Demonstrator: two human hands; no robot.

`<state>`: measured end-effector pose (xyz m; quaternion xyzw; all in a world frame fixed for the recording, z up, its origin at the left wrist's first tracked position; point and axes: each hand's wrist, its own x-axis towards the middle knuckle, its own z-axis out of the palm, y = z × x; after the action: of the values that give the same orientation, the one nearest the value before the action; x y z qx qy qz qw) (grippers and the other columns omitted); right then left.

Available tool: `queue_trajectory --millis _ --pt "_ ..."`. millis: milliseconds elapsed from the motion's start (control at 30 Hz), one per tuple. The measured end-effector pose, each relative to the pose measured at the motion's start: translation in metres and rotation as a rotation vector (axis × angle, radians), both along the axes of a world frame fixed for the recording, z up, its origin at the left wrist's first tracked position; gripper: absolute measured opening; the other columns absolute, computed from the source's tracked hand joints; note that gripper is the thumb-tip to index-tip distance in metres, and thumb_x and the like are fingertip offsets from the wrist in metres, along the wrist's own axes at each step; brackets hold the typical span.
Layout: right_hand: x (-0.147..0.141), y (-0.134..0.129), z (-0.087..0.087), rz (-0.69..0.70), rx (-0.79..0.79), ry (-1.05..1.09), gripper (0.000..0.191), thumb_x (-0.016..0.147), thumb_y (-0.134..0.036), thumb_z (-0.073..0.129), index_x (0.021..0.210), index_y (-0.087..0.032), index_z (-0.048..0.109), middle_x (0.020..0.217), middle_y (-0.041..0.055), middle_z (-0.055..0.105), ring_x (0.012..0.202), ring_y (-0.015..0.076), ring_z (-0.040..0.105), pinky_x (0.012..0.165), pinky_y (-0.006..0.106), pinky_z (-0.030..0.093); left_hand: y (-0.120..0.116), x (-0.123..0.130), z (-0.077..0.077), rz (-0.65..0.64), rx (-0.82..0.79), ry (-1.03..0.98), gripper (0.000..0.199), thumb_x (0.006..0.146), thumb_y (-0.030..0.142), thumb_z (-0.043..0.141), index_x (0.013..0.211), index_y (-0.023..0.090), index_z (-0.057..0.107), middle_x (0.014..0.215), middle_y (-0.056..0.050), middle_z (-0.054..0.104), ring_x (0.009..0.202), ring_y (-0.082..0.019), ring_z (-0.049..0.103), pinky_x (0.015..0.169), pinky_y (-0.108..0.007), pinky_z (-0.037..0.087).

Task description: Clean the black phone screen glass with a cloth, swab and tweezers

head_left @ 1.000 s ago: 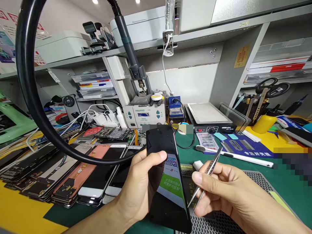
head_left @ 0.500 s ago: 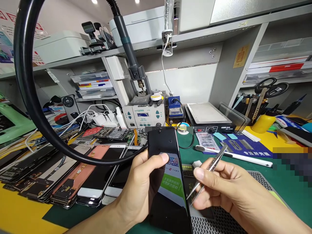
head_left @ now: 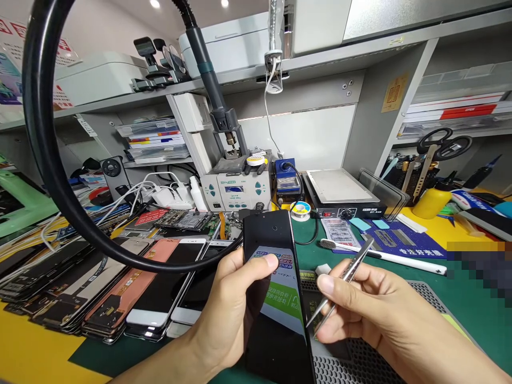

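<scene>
A black smartphone (head_left: 276, 325) with a dark, glossy screen stands tilted up in front of me. My left hand (head_left: 234, 301) is closed around its left side, the thumb lying over the glass. A green and white printed panel shows on the glass, apparently reflected. In my right hand (head_left: 356, 304) is a pair of metal tweezers (head_left: 350, 269), pinched between thumb and fingers. Their two tips point down beside the phone's right edge, slightly apart; whether they touch it I cannot tell. Beneath the right hand lies a grey perforated mat (head_left: 332, 368).
Several phone screens and parts (head_left: 168, 282) lie at the left, under a thick black hose (head_left: 44, 133). Behind are a hot-air station (head_left: 236, 189), a solder spool (head_left: 301, 209) and a flat heating plate (head_left: 342, 186). A white brush (head_left: 404, 261) lies right, near a yellow bottle (head_left: 434, 201).
The phone has tilted slightly, so the reflected print on its glass has shifted. Both hands keep nearly the same place and grip.
</scene>
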<state>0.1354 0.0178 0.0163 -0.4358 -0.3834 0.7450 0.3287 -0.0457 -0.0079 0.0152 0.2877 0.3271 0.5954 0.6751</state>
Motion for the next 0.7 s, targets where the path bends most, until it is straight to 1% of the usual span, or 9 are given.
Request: queue_trajectory --millis 67,167,300,433,533,700 --pt "0.001 0.002 -0.003 0.015 -0.003 0.013 0.039 0.07 -0.047 0.09 0.076 -0.018 0.064 0.06 0.0024 0.074 0.057 0.0166 0.072 0.062 0.026 0.06 0.0 0.0 0.0 0.012 -0.006 0.007 0.018 0.089 0.016 0.063 0.1 0.014 0.077 0.081 -0.007 0.077 0.08 -0.023 0.074 0.078 -0.035 0.057" --pt "0.003 0.006 -0.009 0.072 -0.013 0.028 0.04 0.07 -0.046 0.091 0.074 -0.017 0.064 0.063 0.0007 0.074 0.056 0.0169 0.073 0.064 0.029 0.062 0.0 -0.001 0.0 0.033 -0.01 0.022 0.018 0.089 0.016 0.063 0.101 0.014 0.077 0.082 -0.007 0.077 0.082 -0.023 0.074 0.079 -0.035 0.057" --pt "0.005 0.008 -0.014 0.118 0.0 0.014 0.041 0.07 -0.048 0.09 0.072 -0.016 0.065 0.061 0.0016 0.074 0.056 0.0175 0.073 0.066 0.031 0.062 0.001 -0.001 0.0 0.028 -0.008 0.025 0.019 0.09 0.016 0.062 0.102 0.014 0.077 0.083 -0.007 0.077 0.083 -0.023 0.074 0.079 -0.034 0.057" --pt "0.004 0.006 -0.011 0.057 -0.017 0.049 0.039 0.07 -0.046 0.091 0.075 -0.017 0.065 0.064 0.0018 0.075 0.056 0.017 0.073 0.064 0.03 0.062 0.001 0.0 -0.001 0.014 -0.002 0.019 0.019 0.089 0.016 0.063 0.102 0.016 0.077 0.082 -0.006 0.077 0.083 -0.022 0.074 0.079 -0.034 0.057" --pt "0.003 0.003 -0.007 0.01 -0.011 0.047 0.037 0.073 -0.044 0.089 0.076 -0.017 0.064 0.063 0.0018 0.074 0.057 0.0167 0.072 0.064 0.028 0.062 0.001 0.001 -0.002 0.013 -0.005 0.023 0.018 0.088 0.016 0.064 0.101 0.015 0.077 0.08 -0.006 0.077 0.081 -0.022 0.074 0.079 -0.034 0.057" --pt "-0.001 0.001 -0.004 0.009 0.006 0.027 0.037 0.072 -0.043 0.09 0.074 -0.017 0.064 0.064 0.0012 0.074 0.055 0.0162 0.071 0.061 0.027 0.061 0.002 0.0 -0.002 0.053 -0.022 0.052 0.02 0.087 0.017 0.066 0.104 0.015 0.077 0.084 -0.007 0.077 0.083 -0.023 0.073 0.078 -0.034 0.057"
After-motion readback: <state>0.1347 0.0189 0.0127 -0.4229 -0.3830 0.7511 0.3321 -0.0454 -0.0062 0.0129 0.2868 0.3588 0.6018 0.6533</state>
